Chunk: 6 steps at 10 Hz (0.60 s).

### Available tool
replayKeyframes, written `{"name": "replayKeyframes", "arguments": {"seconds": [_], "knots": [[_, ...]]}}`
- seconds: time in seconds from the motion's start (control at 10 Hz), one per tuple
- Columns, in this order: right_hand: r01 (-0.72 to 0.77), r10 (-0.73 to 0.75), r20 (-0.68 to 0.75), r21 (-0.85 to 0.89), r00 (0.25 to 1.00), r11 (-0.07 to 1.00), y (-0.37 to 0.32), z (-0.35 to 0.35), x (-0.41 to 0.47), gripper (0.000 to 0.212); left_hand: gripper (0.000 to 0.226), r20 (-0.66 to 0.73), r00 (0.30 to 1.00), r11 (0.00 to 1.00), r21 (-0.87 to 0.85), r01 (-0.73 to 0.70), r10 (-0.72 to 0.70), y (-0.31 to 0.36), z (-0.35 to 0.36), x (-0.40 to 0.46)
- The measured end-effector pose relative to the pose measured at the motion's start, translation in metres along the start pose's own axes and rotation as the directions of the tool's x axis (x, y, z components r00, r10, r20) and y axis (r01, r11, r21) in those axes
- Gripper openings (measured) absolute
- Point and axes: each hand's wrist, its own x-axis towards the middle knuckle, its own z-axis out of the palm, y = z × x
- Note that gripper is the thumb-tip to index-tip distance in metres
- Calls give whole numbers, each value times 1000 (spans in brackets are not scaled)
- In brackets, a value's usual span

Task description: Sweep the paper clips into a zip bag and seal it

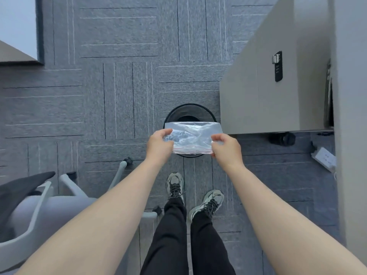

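Zip bag point(191, 138) held in air above black bin point(188, 114), stretched between left hand point(159, 144) and right hand point(225, 148), both pinching zip edge. Clips inside: cannot tell. Step: sealing. Next: press strip along whole length.

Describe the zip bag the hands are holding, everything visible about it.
The zip bag is a clear, crinkled plastic pouch with a thin red line along its zip edge, which faces the person. It is held flat and level in the air above a black bin, pinched by the left hand and the right hand at its two ends. No paper clips show inside.
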Motion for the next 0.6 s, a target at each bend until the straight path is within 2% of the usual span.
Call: {"name": "replayKeyframes", "arguments": {"seconds": [0.3, 0.5, 0.6], "knots": [[20, -19, 11, -71, 1000, 997, 38, 31, 46, 27, 46, -2, 1000, 999, 54, 9, -9, -39, 35, 55], [-5, 4, -6, -57, 1000, 998, 55, 48, 66, 42, 41, -63, 997, 996, 73, 55, -50, -52, 48, 81], [0, -1, -8, -90, 1000, 996, 59, 50, 68, 39, 39, -56, 997, 992, 112, 53, -47, -52, 52, 80]]}}
